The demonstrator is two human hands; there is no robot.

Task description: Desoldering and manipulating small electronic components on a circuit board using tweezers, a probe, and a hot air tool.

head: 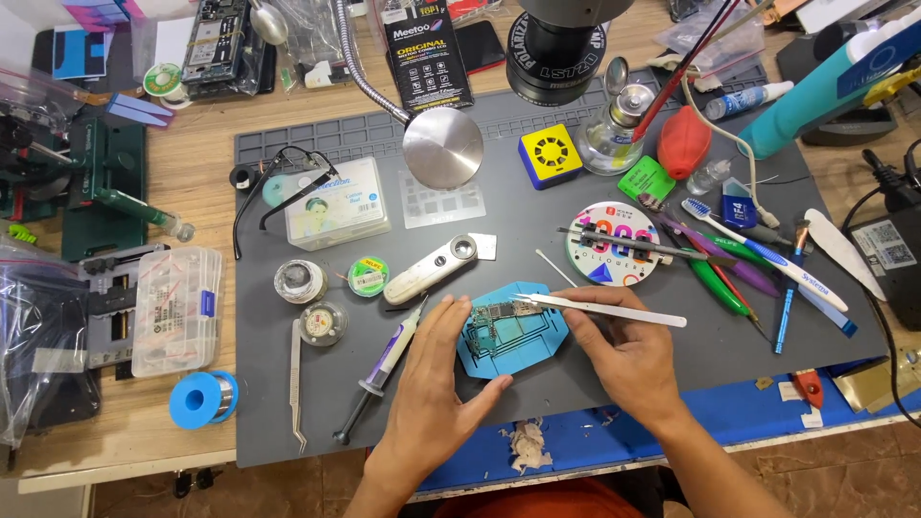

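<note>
A small green circuit board [499, 324] lies in a blue hexagonal holder [518, 357] on the grey work mat [672, 355]. My left hand [432, 388] rests on the mat with its fingertips against the left edge of the holder and board. My right hand [624, 350] grips white tweezers [604, 309], whose tips point left over the top of the board.
A syringe [384, 369] and metal tweezers [296, 384] lie left of my left hand. Small tins, a solder spool [203, 398], a white loupe [432, 270], a round stand with tools [612, 245], brushes, bottles and a microscope lens [556, 53] crowd the mat's far side.
</note>
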